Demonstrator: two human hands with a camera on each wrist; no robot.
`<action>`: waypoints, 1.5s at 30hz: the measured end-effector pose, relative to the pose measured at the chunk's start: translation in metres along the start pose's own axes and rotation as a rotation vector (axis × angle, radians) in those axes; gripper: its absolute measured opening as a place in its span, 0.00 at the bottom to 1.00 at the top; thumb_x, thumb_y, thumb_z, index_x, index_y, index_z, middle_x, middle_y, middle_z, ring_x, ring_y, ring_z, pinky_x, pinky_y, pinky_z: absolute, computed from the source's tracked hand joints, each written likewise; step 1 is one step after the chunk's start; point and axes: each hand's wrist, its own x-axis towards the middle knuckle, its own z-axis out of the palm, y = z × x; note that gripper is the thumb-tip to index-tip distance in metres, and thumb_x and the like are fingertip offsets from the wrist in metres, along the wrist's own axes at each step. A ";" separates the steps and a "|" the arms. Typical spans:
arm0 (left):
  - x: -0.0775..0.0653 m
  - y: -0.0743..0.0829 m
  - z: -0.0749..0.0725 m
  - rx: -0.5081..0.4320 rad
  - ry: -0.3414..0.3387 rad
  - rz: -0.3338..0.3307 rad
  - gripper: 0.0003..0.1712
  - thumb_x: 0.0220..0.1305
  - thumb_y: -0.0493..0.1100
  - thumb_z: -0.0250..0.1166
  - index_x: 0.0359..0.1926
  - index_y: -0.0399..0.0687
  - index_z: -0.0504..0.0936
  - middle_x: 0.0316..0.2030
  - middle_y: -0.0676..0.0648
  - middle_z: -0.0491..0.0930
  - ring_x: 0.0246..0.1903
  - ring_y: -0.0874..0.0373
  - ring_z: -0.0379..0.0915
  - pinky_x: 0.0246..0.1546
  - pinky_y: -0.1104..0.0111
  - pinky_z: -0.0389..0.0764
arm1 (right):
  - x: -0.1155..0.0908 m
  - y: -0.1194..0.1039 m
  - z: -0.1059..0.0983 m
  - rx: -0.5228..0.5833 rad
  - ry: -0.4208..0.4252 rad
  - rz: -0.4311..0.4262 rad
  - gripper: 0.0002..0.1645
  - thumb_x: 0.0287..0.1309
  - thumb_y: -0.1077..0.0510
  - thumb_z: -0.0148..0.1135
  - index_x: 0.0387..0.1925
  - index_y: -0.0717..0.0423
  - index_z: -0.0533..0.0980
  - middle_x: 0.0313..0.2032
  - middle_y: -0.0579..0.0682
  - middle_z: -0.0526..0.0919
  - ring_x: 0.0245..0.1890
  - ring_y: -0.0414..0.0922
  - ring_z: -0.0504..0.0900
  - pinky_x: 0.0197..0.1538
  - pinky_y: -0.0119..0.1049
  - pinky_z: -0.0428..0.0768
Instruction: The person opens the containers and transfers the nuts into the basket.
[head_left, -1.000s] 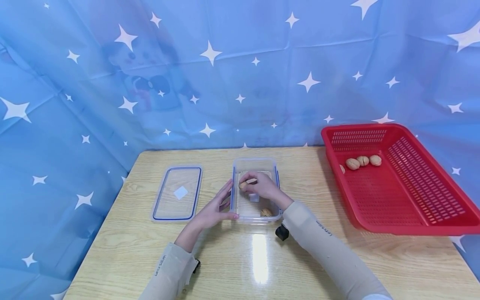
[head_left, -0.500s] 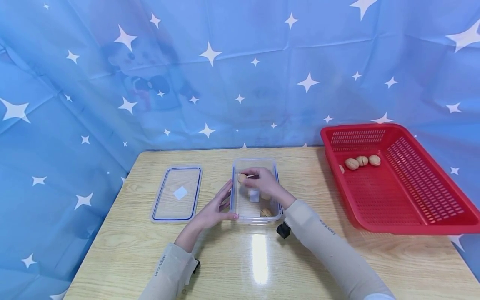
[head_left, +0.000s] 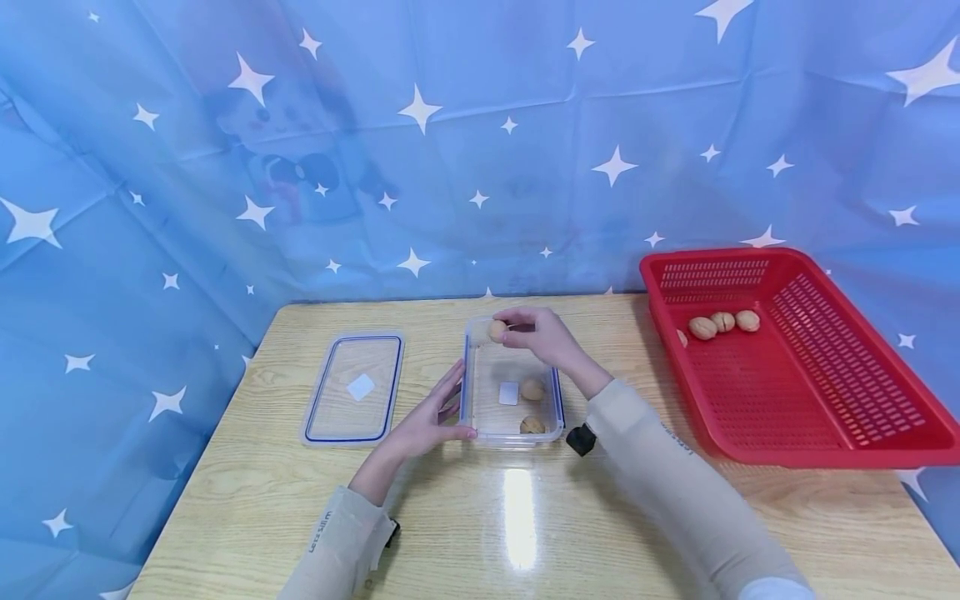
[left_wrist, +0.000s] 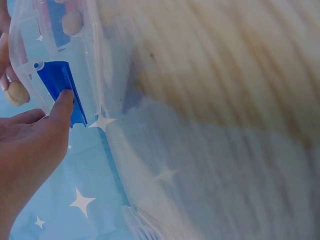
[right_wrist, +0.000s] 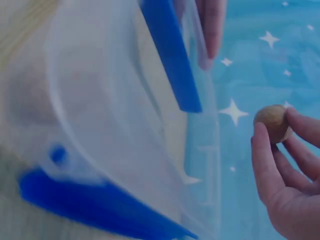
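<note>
Between the thumb and fingers of my right hand (head_left: 542, 335) a round tan walnut (head_left: 497, 331) is pinched, over the far end of the clear plastic box (head_left: 487, 417). The right wrist view shows the same walnut (right_wrist: 273, 121) at the fingertips, above the rim. Two more walnuts lie along the right side inside the box, one wrinkled walnut (head_left: 532, 425) at the near corner and another walnut (head_left: 533, 389) behind it. My left hand (head_left: 420, 427) rests with extended fingers along the box's left wall. In the left wrist view a fingertip touches the blue latch (left_wrist: 56, 80).
A clear lid with a blue seal (head_left: 354, 417) lies flat to the left of the box. On the right stands a red perforated basket (head_left: 780, 400) with several walnuts (head_left: 702, 327) at its back left. A blue star-patterned curtain (head_left: 480, 150) hangs behind the wooden table (head_left: 450, 533).
My right hand has moved up and away toward the box's far end, carrying the walnut from inside it. The second walnut in the box has come into sight. The left hand stays put.
</note>
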 end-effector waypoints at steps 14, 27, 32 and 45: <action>-0.001 -0.001 0.000 0.005 0.009 -0.010 0.62 0.58 0.34 0.72 0.80 0.50 0.38 0.81 0.48 0.32 0.79 0.42 0.39 0.79 0.53 0.54 | -0.001 -0.016 -0.049 -0.019 0.053 -0.020 0.28 0.65 0.57 0.64 0.64 0.60 0.73 0.61 0.62 0.78 0.60 0.57 0.77 0.64 0.51 0.79; 0.000 0.000 0.000 0.010 0.014 -0.026 0.61 0.58 0.33 0.71 0.80 0.50 0.38 0.81 0.48 0.32 0.79 0.42 0.39 0.79 0.52 0.54 | -0.013 -0.021 -0.092 -0.089 0.124 0.036 0.29 0.67 0.55 0.62 0.66 0.58 0.71 0.63 0.63 0.75 0.63 0.58 0.75 0.66 0.54 0.77; 0.000 0.001 0.000 0.009 0.012 -0.024 0.61 0.58 0.35 0.72 0.80 0.50 0.38 0.81 0.48 0.31 0.79 0.42 0.39 0.78 0.52 0.54 | -0.023 -0.025 -0.105 -0.111 0.183 0.051 0.29 0.67 0.52 0.62 0.66 0.55 0.72 0.62 0.61 0.77 0.61 0.54 0.77 0.62 0.46 0.80; 0.001 0.000 -0.001 0.006 0.003 -0.012 0.60 0.59 0.34 0.71 0.80 0.48 0.39 0.81 0.49 0.31 0.79 0.42 0.37 0.79 0.51 0.53 | -0.044 -0.013 -0.145 -0.181 0.292 0.082 0.35 0.64 0.41 0.64 0.68 0.49 0.71 0.60 0.54 0.76 0.49 0.34 0.76 0.44 0.16 0.79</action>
